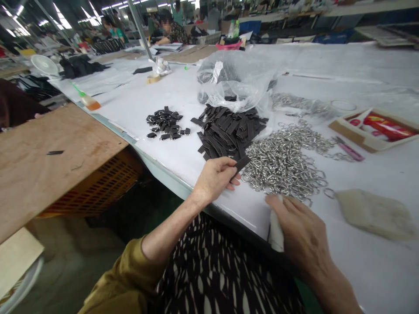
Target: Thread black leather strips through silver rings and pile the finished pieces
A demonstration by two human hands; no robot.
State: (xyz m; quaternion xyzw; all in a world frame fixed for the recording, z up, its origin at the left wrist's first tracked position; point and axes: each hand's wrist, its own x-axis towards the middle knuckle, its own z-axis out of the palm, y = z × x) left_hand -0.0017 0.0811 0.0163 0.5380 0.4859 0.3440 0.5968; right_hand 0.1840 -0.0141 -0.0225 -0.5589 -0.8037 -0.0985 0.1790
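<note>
My left hand (220, 178) pinches a dark strip (241, 164) between thumb and fingers, at the front of a heap of similar dark strips (225, 131). Curled near the table's front edge is my right hand (299, 226), slightly blurred. It closes on a pale white object (276, 231), whose kind I cannot make out. Just beyond that hand lies a pile of silver metal rings (284, 161). Left of the strip heap, short dark loops fitted with metal rings (167, 124) form a small group.
A clear plastic bag (235, 83) rests behind the strips. To the right are a cardboard tray (363, 135), pink-handled snips (350, 150) and a pale block (376, 213). An orange-filled bottle (88, 101) lies near the left edge, beside a lower wooden board (59, 148). A person (173, 32) sits farther back.
</note>
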